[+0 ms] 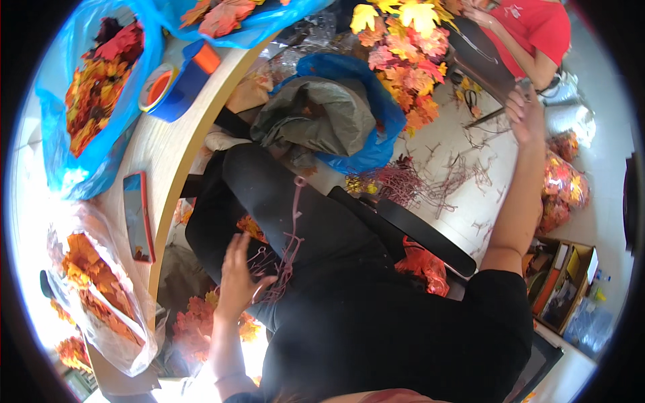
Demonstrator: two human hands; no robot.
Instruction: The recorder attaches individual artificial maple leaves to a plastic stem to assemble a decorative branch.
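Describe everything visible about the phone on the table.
The phone is a slim rectangular slab in a red-orange case with a dark, glossy screen facing up. It lies flat near the edge of the pale wooden table, between a blue bag of leaves and a clear one. No hand touches it.

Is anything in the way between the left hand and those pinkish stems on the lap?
Nothing visible. The left hand already rests on the lap with its fingers touching the pinkish stems lying across the dark trousers. The right hand is stretched far off, gripping something small I cannot identify.
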